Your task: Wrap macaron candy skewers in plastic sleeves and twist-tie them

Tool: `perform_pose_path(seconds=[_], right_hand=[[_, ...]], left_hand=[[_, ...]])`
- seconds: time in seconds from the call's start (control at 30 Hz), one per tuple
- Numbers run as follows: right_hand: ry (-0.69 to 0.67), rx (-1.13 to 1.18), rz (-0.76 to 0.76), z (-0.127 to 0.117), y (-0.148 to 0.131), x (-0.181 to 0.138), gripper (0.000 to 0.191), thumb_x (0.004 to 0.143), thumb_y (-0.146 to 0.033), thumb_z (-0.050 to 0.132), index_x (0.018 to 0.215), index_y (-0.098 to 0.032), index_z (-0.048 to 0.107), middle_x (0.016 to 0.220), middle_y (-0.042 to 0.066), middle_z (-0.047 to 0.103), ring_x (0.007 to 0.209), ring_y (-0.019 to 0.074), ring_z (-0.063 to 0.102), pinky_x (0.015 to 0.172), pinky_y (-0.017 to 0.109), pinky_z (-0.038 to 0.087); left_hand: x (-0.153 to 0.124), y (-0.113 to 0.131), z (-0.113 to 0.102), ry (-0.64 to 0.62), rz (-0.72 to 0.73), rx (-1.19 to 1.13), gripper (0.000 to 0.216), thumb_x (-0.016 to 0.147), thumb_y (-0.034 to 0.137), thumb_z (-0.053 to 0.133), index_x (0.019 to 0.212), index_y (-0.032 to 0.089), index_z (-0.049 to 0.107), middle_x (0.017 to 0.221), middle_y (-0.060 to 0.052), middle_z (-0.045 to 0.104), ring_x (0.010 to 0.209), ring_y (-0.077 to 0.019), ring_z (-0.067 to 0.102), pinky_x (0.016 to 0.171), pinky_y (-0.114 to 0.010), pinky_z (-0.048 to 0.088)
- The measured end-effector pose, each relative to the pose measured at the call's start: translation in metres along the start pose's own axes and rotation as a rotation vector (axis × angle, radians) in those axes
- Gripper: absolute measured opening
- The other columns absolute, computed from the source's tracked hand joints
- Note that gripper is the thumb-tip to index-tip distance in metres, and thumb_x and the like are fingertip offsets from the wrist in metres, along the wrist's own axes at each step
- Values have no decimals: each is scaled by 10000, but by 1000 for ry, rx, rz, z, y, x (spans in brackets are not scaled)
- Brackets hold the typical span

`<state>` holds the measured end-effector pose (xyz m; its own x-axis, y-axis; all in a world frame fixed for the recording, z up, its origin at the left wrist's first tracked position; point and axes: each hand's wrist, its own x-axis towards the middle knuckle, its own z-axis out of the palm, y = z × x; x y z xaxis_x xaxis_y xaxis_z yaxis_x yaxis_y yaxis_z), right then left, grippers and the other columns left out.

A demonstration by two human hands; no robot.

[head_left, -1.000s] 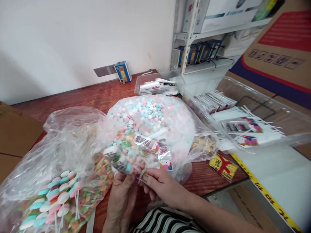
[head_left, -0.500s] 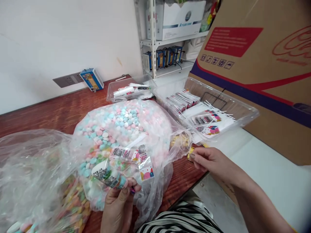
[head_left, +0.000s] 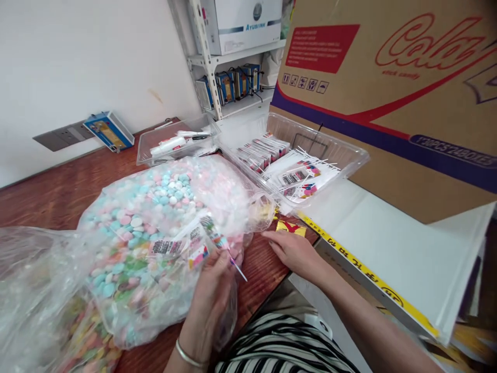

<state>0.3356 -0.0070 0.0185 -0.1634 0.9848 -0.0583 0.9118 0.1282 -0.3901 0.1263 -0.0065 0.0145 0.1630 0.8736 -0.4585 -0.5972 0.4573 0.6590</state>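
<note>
My left hand [head_left: 213,280] is closed around the gathered neck of a small clear candy bag [head_left: 217,238], printed with a label and holding pastel candies. A thin white stick [head_left: 238,267] with a purple bit pokes out past my fingers. Behind it, a large clear plastic bag [head_left: 135,202] is full of pink, blue and white round candies; flat printed bags [head_left: 166,246] lie on top. My right hand [head_left: 295,254] rests low by the table edge, index finger stretched out and the other fingers mostly hidden. Just beyond it is a gold-and-red packet [head_left: 291,228].
A clear plastic tray [head_left: 334,166] holds printed bags and white sticks; a smaller clear box [head_left: 145,147] has tubes and pens. Another bag of colourful gummies [head_left: 93,331] lies front left. A big carton [head_left: 373,155] stands right, beside a white surface [head_left: 396,238] edged with yellow tape.
My view has turned right. My left hand has tilted the small bag, bringing the stick into sight. My right hand has left its pinch on the gold piece and now lies lower.
</note>
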Motion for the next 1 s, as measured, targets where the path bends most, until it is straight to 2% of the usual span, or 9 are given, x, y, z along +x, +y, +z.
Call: perform_pose_path(seconds=[0.1,0.2,0.23,0.37,0.47,0.57,0.63,0.87,1.0], right_hand=[[81,33,-81,-8,-10,36,398,978,-154,384,1350,-200,515,1270,92,605,1090,198,599,882,288,445],[149,59,-167,-21,-13,67,462,975,-123,365,1432,-185,400,1415,86,493,1256,169,474,997,267,379],[160,61,-181,-24,-13,72,452,973,-114,364,1418,-179,412,1405,83,501,1254,161,470,1005,261,371],[160,26,-136,-16,-12,61,259,981,-158,387,1100,-158,617,1104,87,637,1030,192,585,879,287,426],[110,-16,-87,8,-17,45,169,949,-182,478,905,-169,641,967,88,639,910,215,609,748,291,437],[77,-33,-48,28,-24,37,170,916,-93,473,892,-161,628,993,120,625,931,235,602,721,297,426],[61,-18,-26,32,-26,33,208,907,-52,437,908,-157,617,1005,130,621,921,234,601,711,297,421],[19,225,-72,11,-18,-3,163,935,-147,442,827,-201,550,877,25,618,818,163,599,731,265,435],[30,367,-74,18,-19,-11,156,930,-175,423,808,-210,514,833,16,632,790,163,593,716,277,437]], left_hand=[[13,19,2,120,216,-51,243,614,226,852,801,196,699,972,-14,733,914,-178,682,882,-354,529],[25,39,-11,254,462,-8,204,640,161,818,769,167,661,780,33,706,732,-89,653,779,-232,535],[28,45,-16,267,480,-4,199,646,153,809,772,166,655,754,39,696,720,-83,648,777,-224,535],[29,58,-30,243,453,-58,206,653,135,803,791,166,653,776,36,702,780,-99,668,855,-278,549],[18,60,-27,227,361,-75,236,625,156,834,779,165,657,819,10,722,826,-152,692,809,-318,581],[-2,59,-22,223,249,-11,273,596,202,863,789,157,676,847,-33,737,765,-175,701,712,-306,596],[-17,59,-20,203,204,33,271,594,236,869,776,147,688,800,-43,730,702,-162,691,691,-289,592],[-57,50,-29,117,250,150,206,631,284,844,725,156,713,695,-32,680,588,-131,631,576,-238,541],[-61,41,-39,118,247,159,209,652,301,829,776,170,724,702,-25,675,580,-117,617,583,-225,515]])
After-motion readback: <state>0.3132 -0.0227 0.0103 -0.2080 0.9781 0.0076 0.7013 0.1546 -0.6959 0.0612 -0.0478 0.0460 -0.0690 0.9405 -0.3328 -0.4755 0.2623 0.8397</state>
